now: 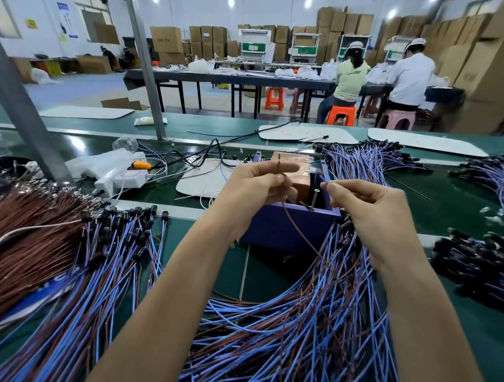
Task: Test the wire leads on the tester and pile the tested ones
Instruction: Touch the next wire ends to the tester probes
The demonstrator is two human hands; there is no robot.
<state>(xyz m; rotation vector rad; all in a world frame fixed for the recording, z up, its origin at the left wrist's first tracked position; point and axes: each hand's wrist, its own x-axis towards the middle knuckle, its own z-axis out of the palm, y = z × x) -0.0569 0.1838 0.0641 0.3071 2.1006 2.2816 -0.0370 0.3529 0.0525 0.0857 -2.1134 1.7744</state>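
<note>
Both bare forearms are reaching in from the near edge, converging toward the middle. The left hand (253, 188) is pinching a brown wire lead (279, 167) between thumb and forefinger, other fingers curled. The right hand (371, 215), just to its right, is pinching a blue wire lead (324, 179) likewise

Bright overhead ceiling lights (231, 3), glare on the green belt (76, 141), wide-angle bending at edges, soft background

Tester box (286, 226) mid-bench, hands (256, 188) above it, wire leads (313, 313) in front (also left, right)
</note>
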